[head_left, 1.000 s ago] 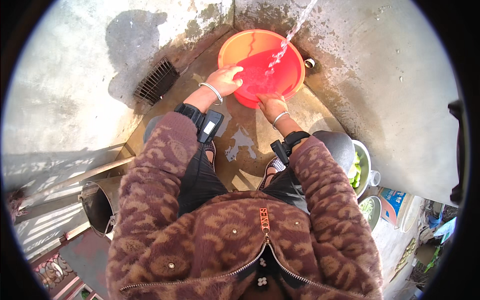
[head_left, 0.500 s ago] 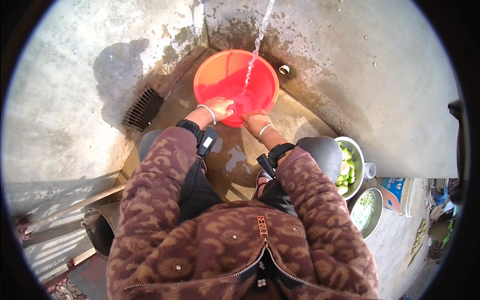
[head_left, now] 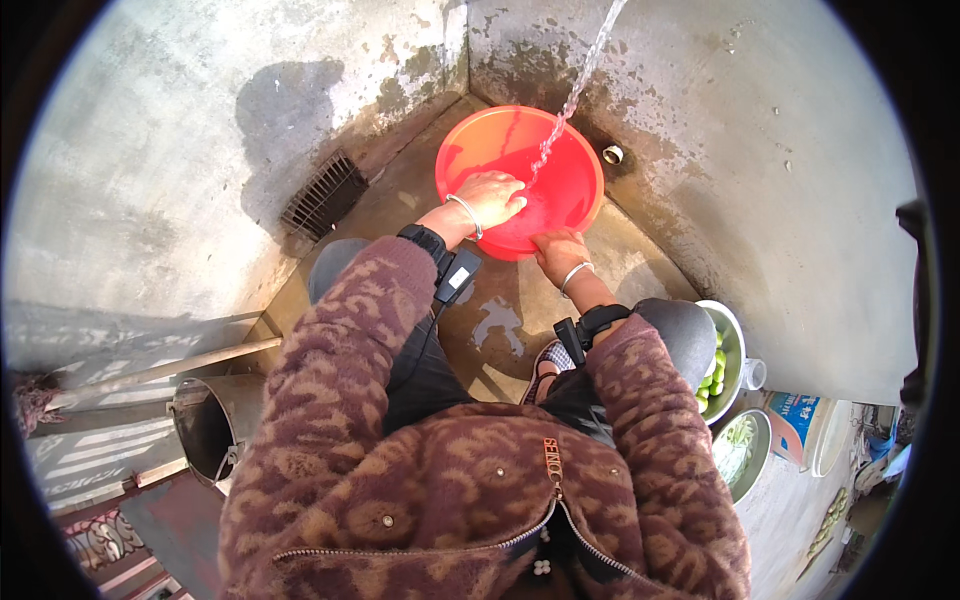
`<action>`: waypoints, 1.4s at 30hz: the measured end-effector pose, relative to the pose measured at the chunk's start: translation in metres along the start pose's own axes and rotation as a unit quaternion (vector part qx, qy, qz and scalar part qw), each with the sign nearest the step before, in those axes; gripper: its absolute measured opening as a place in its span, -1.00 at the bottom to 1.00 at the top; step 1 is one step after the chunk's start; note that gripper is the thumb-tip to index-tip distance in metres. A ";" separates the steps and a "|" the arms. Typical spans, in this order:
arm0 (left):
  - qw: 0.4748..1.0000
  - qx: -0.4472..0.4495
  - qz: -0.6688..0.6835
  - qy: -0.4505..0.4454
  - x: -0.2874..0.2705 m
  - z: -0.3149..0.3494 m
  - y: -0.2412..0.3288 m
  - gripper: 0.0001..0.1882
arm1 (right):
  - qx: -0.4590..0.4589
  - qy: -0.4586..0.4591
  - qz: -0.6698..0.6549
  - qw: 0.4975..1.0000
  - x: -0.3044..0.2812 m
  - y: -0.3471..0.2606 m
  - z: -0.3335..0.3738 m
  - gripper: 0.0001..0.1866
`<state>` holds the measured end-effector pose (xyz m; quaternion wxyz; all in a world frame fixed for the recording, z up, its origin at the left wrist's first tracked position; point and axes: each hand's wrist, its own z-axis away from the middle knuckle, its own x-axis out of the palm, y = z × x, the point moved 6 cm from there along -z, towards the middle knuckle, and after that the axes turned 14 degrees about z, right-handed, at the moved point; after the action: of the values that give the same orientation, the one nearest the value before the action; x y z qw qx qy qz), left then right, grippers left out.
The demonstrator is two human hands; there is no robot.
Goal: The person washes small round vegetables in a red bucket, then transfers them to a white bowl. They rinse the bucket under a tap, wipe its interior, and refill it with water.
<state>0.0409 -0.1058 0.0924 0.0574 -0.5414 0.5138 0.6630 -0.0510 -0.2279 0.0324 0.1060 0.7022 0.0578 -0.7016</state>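
A red-orange plastic basin (head_left: pixel 462 152) stands on the wet floor in the corner, with a stream of water (head_left: pixel 573 98) falling into it. My left hand (head_left: pixel 488 200) reaches over the basin's near left side, its fingers stretched out and the thumb apart, holding nothing. At the near right rim, my right hand (head_left: pixel 560 252) grips the basin's edge, fingers inside and partly hidden. Both wrists carry a silver bangle and a black strap with a small device.
A floor drain grate (head_left: pixel 326 196) lies left of the basin; a pipe end (head_left: pixel 612 154) pokes from the right wall. By my right knee are a metal bowl of green vegetables (head_left: pixel 738 350), a bowl of pale shreds (head_left: pixel 745 455) and a bucket (head_left: pixel 800 425). A metal pail (head_left: pixel 205 425) stands left.
My left hand has moved farther in over the basin, toward the falling water. My right hand stays at the near rim. The whole view has shifted, so things appear farther right.
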 end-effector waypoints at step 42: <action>0.605 0.113 0.778 0.122 -0.164 0.069 0.207 -0.45 | 0.061 -0.079 -0.087 0.991 -0.003 0.008 -0.009 -0.62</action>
<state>-0.0694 -0.0721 0.3401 -0.4829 -0.0026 0.8144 0.3217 -0.0401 -0.2334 0.0360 0.0056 0.6420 0.0673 -0.7638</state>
